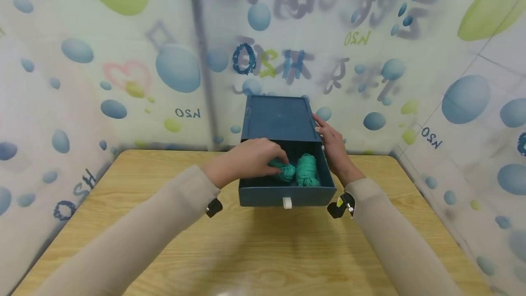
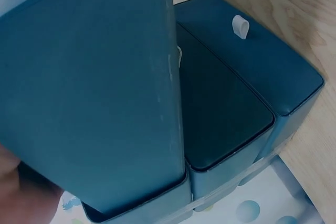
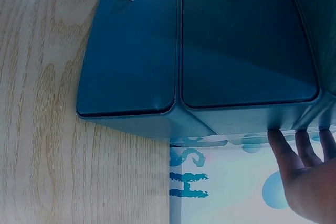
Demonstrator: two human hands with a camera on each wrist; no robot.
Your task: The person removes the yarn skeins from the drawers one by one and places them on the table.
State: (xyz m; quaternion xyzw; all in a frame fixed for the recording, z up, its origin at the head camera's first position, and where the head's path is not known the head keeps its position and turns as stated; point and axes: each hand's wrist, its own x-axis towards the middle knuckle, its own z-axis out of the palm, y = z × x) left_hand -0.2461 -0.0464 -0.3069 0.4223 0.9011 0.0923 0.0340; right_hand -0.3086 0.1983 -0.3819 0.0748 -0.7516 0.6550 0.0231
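Note:
A dark blue drawer unit [image 1: 280, 118] stands at the back of the table, its top drawer [image 1: 263, 197] pulled out toward me. Inside lie two teal skeins of yarn, a left skein [image 1: 286, 172] and a right skein [image 1: 306, 170]. My left hand [image 1: 260, 156] reaches in over the drawer's left wall, its curled fingers gripping the left skein. Only part of that hand [image 2: 26, 200] shows in the left wrist view, beside the drawer. On the unit's right side rests my right hand [image 1: 334, 147], fingers extended; its fingertips [image 3: 278, 139] touch the side wall in the right wrist view.
Two lower drawers, a middle one [image 3: 241, 40] and a bottom one [image 3: 131, 56], are closed beneath the top one. A white pull tab [image 1: 287, 203] hangs on the top drawer's front. The wooden table [image 1: 185, 241] meets a patterned curtain [image 1: 176, 118] behind.

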